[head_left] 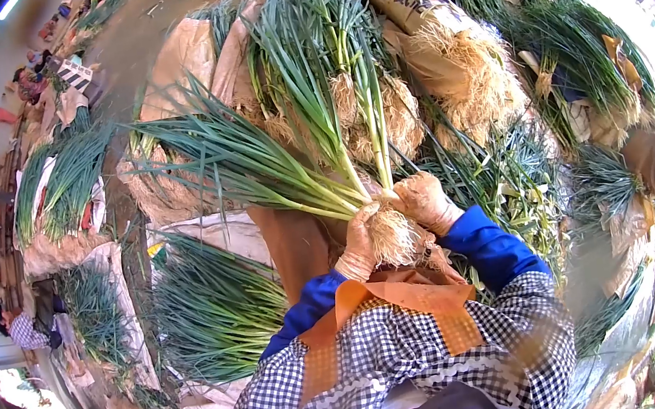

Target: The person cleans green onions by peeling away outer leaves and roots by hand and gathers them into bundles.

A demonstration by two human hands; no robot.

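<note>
My left hand (pixel 358 243), in a tan glove, is wrapped round the white lower stems of a bunch of green onions (pixel 301 187). Their pale roots hang between my wrists, and the leaves fan out to the upper left. My gloved right hand (pixel 425 199) is closed at the base of a thinner upright green onion stalk (pixel 377 133), beside the bunch. Its fingertips are partly hidden. Just beyond my hands stand more green onions with dry roots (pixel 398 114).
A large pile of green onions (pixel 209 309) lies on pale sheeting at my left. Loose leaves (pixel 518 189) litter the right side. A printed sack (pixel 421 1) and root bundles (pixel 475 76) stand ahead. Other people (pixel 28 327) sit at the far left.
</note>
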